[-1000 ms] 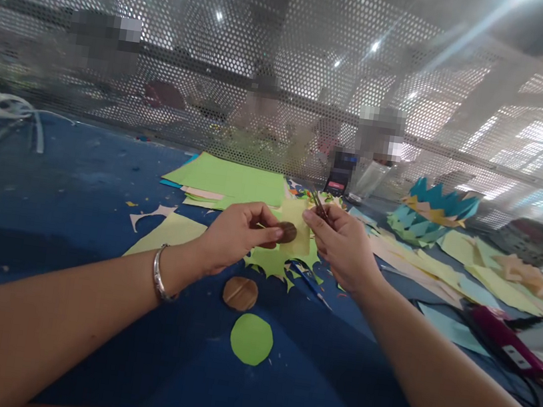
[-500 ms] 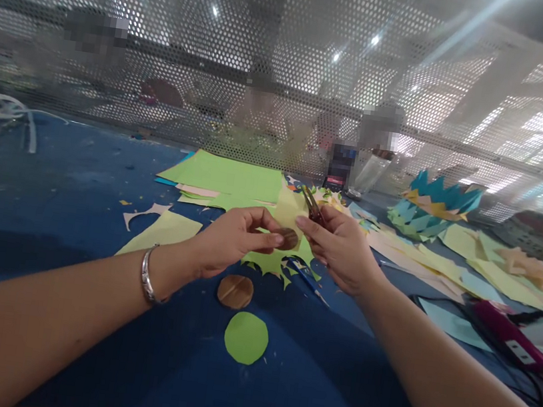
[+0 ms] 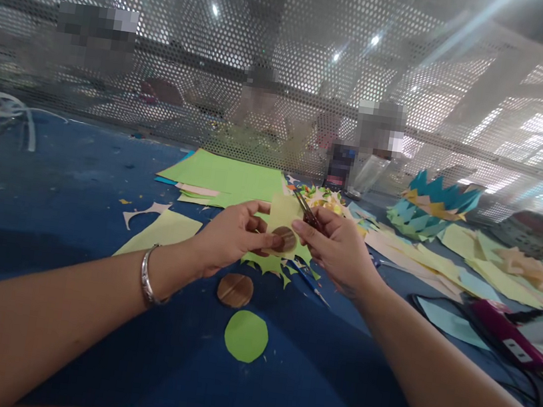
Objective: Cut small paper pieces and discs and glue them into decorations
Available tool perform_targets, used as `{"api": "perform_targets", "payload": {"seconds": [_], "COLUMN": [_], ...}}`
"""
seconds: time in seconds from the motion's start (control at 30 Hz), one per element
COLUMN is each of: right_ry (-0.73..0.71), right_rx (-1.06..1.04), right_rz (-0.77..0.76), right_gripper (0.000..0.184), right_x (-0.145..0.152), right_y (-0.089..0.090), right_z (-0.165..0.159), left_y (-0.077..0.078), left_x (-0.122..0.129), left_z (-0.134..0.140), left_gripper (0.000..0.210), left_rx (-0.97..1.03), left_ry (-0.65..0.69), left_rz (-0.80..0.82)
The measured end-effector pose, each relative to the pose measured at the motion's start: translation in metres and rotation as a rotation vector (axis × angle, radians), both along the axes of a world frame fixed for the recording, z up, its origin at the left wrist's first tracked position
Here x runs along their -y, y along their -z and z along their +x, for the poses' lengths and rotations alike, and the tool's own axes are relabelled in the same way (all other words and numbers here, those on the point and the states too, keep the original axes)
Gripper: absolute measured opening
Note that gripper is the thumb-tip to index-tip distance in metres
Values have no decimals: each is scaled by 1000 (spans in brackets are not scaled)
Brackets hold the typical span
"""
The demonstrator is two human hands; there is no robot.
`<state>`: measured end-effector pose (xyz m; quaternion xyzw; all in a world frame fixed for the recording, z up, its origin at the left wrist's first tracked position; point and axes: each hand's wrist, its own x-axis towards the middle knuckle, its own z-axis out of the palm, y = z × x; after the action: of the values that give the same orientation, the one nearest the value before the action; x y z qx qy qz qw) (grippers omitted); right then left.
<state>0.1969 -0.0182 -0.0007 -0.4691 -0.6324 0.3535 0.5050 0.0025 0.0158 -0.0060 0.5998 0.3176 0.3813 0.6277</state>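
Observation:
My left hand [image 3: 229, 238] pinches a small brown wooden disc [image 3: 284, 239] together with a piece of pale yellow paper [image 3: 281, 213], held above the blue table [image 3: 50, 199]. My right hand [image 3: 341, 247] grips small scissors [image 3: 305, 209], whose blades point up and left at the yellow paper's top edge. Below the hands lie a second wooden disc [image 3: 235, 290] and a green paper circle [image 3: 246, 336]. A spiky green paper offcut [image 3: 270, 265] lies under the hands.
Green and yellow paper sheets [image 3: 225, 177] lie behind the hands. A blue-and-yellow paper crown [image 3: 430, 209] stands at the right, with more paper pieces around it. A pink glue gun [image 3: 511, 331] with a cable lies at the right. A perforated metal screen [image 3: 291, 65] borders the far side.
My hands have closed in a little. The yellow paper now stands more upright behind the disc, and the scissors have shifted left against its upper edge.

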Motion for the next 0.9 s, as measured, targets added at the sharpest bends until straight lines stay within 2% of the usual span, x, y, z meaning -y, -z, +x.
{"api": "perform_targets", "payload": {"seconds": [0.1,0.17,0.53,0.9], "right_ry": [5,10,-7,-28], "right_rx": [-7,-1,136,178], "right_rz": [-1,-3,16,78], "right_gripper": [38,39,26,25], "right_x": [0,0,0,-1], "right_y": [0,1,1,1], "right_z": [1,2,3,2], "left_y": [0,1,1,4], "left_x": [0,-1,-3,-3], "left_z": [0,-1,-2,-4], "left_gripper": [28,24,20,22], "left_rx": [-15,-4,47,36], "left_ry": [29,22,37,23], "left_rz": [2,-6,-25,-38]}}
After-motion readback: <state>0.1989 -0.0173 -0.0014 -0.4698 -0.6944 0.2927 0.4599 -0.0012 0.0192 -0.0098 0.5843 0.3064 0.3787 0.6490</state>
